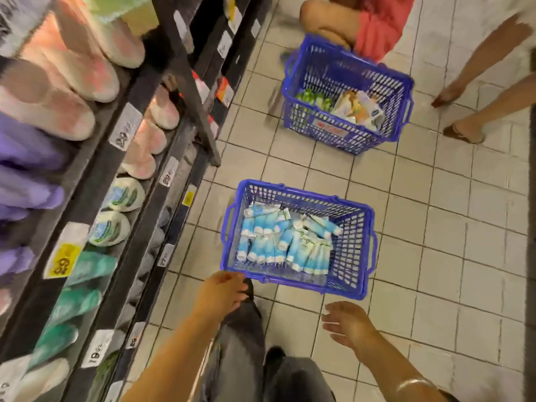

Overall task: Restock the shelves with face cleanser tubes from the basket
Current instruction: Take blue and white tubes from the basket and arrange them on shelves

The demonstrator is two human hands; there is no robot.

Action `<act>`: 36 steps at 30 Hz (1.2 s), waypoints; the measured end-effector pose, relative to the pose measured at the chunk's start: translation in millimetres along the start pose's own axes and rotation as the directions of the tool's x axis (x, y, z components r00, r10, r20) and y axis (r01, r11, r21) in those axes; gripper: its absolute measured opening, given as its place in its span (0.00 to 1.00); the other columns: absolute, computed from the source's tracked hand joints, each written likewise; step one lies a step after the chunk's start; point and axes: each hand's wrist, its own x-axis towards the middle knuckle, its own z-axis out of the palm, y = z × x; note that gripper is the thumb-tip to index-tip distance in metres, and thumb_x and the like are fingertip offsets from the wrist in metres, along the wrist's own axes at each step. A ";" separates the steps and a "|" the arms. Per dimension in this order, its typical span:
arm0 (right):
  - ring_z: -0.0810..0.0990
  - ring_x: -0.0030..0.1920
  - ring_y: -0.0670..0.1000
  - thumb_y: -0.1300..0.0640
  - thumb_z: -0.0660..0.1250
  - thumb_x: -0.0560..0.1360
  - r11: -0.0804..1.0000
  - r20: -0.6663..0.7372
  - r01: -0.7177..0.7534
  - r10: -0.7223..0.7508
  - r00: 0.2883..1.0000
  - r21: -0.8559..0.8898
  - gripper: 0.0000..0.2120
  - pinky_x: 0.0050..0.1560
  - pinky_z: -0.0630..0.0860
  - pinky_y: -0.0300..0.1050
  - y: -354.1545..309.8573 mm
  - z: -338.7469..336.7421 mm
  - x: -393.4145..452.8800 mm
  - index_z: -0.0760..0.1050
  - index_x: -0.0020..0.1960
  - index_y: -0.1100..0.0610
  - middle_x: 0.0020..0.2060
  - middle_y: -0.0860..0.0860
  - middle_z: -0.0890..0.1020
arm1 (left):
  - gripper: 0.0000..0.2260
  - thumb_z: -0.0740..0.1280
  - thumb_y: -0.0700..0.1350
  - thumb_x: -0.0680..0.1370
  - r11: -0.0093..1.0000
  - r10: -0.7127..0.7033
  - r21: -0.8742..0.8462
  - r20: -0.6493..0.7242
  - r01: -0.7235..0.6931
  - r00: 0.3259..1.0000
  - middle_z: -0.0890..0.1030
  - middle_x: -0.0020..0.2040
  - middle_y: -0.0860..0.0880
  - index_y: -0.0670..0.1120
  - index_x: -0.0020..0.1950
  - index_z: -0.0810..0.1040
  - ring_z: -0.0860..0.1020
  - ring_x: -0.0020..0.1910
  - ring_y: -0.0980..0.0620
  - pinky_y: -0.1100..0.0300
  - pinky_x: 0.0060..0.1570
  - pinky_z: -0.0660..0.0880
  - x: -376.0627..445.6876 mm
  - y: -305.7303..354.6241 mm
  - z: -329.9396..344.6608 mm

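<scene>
On the tiled floor [406,242] beside the shelves [95,175], a blue basket [366,250] is sitting with blue-and-white face cleanser tubes [278,242] piled inside.

Left hand [224,291] is reaching just short of the basket's near rim, fingers relaxed and holding nothing; right hand [346,323] is hovering nearby over the floor, fingers spread loose, also holding nothing. A second blue basket [301,74] is standing farther along the aisle with mixed packets in it, a crouching person [374,21] touching its far side. Shelves are carrying pink, purple, white and green tubes behind blurred price tags [62,256].
</scene>
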 end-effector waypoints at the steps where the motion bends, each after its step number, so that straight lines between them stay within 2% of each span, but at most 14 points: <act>1: 0.73 0.32 0.52 0.63 0.60 0.78 1.000 -0.001 0.011 -0.011 1.000 -0.017 0.02 0.34 0.64 0.40 -10.8 5.7 13.6 0.71 0.49 0.61 0.34 0.56 0.76 | 0.08 0.61 0.37 0.78 0.999 0.002 0.037 0.001 -0.002 1.000 0.75 0.34 0.46 0.43 0.40 0.72 0.75 0.22 0.57 0.72 0.20 0.67 16.3 7.1 1.8; 5: 0.71 0.31 0.51 0.62 0.57 0.79 0.996 0.007 0.016 -0.015 1.000 -0.090 0.09 0.33 0.63 0.39 -41.7 25.4 81.3 0.70 0.41 0.58 0.33 0.55 0.74 | 0.10 0.60 0.34 0.78 0.984 -0.005 0.177 0.016 0.002 1.000 0.73 0.33 0.45 0.43 0.37 0.71 0.75 0.22 0.57 0.71 0.19 0.68 85.0 20.5 15.0; 9: 0.73 0.34 0.49 0.63 0.59 0.78 0.960 0.002 0.075 -0.077 0.997 -0.270 0.12 0.36 0.74 0.38 -52.2 40.9 167.7 0.70 0.36 0.55 0.33 0.50 0.73 | 0.12 0.59 0.32 0.78 0.959 -0.033 0.280 -0.028 0.040 0.999 0.73 0.30 0.45 0.42 0.35 0.70 0.71 0.29 0.48 0.68 0.21 0.69 165.7 5.2 34.4; 12: 0.71 0.42 0.52 0.64 0.59 0.77 0.890 0.007 0.101 -0.110 0.994 -0.445 0.17 0.51 0.73 0.44 -46.1 53.8 236.0 0.65 0.33 0.48 0.33 0.46 0.70 | 0.11 0.62 0.35 0.77 0.918 -0.074 0.383 -0.078 0.098 0.994 0.75 0.29 0.45 0.43 0.36 0.73 0.73 0.35 0.46 0.57 0.37 0.72 228.9 -24.9 46.6; 15: 0.68 0.35 0.52 0.65 0.56 0.78 0.834 -0.043 0.068 -0.108 0.993 -0.547 0.18 0.42 0.64 0.42 -30.1 66.0 301.3 0.61 0.30 0.53 0.30 0.50 0.65 | 0.06 0.64 0.41 0.77 0.832 -0.047 0.545 -0.110 0.100 0.993 0.81 0.43 0.40 0.42 0.48 0.79 0.78 0.46 0.39 0.50 0.48 0.75 281.1 -51.7 57.7; 17: 0.70 0.36 0.53 0.65 0.57 0.77 0.852 -0.082 0.031 -0.086 0.993 -0.523 0.12 0.42 0.61 0.40 -20.1 69.3 334.7 0.65 0.35 0.58 0.33 0.53 0.70 | 0.10 0.65 0.44 0.76 0.749 -0.017 0.656 -0.118 0.090 0.993 0.80 0.52 0.42 0.44 0.55 0.78 0.77 0.48 0.42 0.55 0.47 0.74 309.9 -64.9 66.2; 18: 0.73 0.40 0.55 0.64 0.59 0.77 0.869 -0.098 0.023 -0.082 0.992 -0.494 0.05 0.42 0.63 0.41 -15.9 70.6 348.0 0.70 0.43 0.58 0.40 0.56 0.74 | 0.12 0.65 0.45 0.76 0.729 -0.009 0.679 -0.111 0.083 0.994 0.79 0.55 0.43 0.45 0.59 0.75 0.76 0.47 0.45 0.57 0.45 0.71 323.3 -70.3 70.7; 20: 0.75 0.49 0.56 0.63 0.60 0.77 0.885 -0.129 0.011 -0.080 0.988 -0.465 0.14 0.40 0.64 0.40 -6.9 72.0 374.8 0.69 0.62 0.59 0.56 0.58 0.76 | 0.15 0.65 0.46 0.76 0.710 0.022 0.702 -0.102 0.056 0.995 0.78 0.56 0.46 0.46 0.62 0.72 0.75 0.50 0.47 0.62 0.42 0.66 351.4 -80.6 80.3; 21: 0.74 0.50 0.56 0.62 0.60 0.77 0.888 -0.125 0.018 -0.085 0.989 -0.460 0.17 0.39 0.64 0.41 -2.5 72.4 389.2 0.67 0.66 0.60 0.60 0.58 0.75 | 0.13 0.64 0.46 0.77 0.680 0.044 0.732 -0.096 0.041 0.994 0.78 0.54 0.46 0.46 0.60 0.72 0.76 0.53 0.45 0.64 0.41 0.63 365.4 -84.8 85.0; 24: 0.73 0.52 0.57 0.60 0.61 0.77 0.901 -0.140 0.027 -0.098 0.985 -0.434 0.17 0.43 0.64 0.42 3.6 76.8 420.0 0.66 0.65 0.62 0.60 0.58 0.74 | 0.15 0.63 0.44 0.78 0.584 0.067 0.811 -0.080 0.026 0.995 0.76 0.60 0.42 0.43 0.63 0.70 0.73 0.61 0.42 0.58 0.50 0.67 401.3 -94.8 100.8; 28: 0.74 0.45 0.56 0.59 0.66 0.75 0.959 -0.204 0.004 -0.065 0.977 -0.283 0.16 0.44 0.68 0.47 7.2 85.1 445.2 0.67 0.59 0.63 0.45 0.56 0.75 | 0.24 0.64 0.44 0.77 0.535 0.027 0.841 -0.107 0.076 0.994 0.70 0.67 0.39 0.42 0.71 0.61 0.69 0.65 0.39 0.50 0.62 0.67 429.1 -108.2 109.6; 32: 0.76 0.58 0.62 0.61 0.70 0.72 0.997 -0.310 -0.052 0.031 0.950 -0.059 0.26 0.56 0.74 0.54 2.5 92.3 462.4 0.66 0.66 0.67 0.59 0.61 0.76 | 0.26 0.68 0.45 0.75 0.535 -0.013 0.840 -0.099 0.091 0.995 0.71 0.66 0.39 0.42 0.70 0.62 0.70 0.64 0.39 0.48 0.62 0.69 442.0 -112.4 108.7; 34: 0.76 0.59 0.62 0.58 0.72 0.71 0.988 -0.331 -0.101 0.057 0.942 -0.119 0.28 0.57 0.73 0.55 -0.2 95.2 468.9 0.66 0.66 0.67 0.60 0.63 0.76 | 0.28 0.71 0.46 0.72 0.556 -0.050 0.825 -0.086 0.099 0.995 0.72 0.65 0.40 0.40 0.68 0.64 0.72 0.62 0.40 0.51 0.58 0.71 444.5 -109.9 107.6; 36: 0.77 0.58 0.62 0.55 0.72 0.71 0.968 -0.324 -0.124 0.048 0.945 -0.217 0.28 0.54 0.73 0.53 -4.0 97.0 469.8 0.69 0.64 0.68 0.59 0.63 0.77 | 0.27 0.73 0.48 0.70 0.669 -0.117 0.728 -0.092 0.147 0.989 0.76 0.60 0.42 0.40 0.64 0.69 0.75 0.56 0.43 0.55 0.49 0.72 442.0 -105.8 107.0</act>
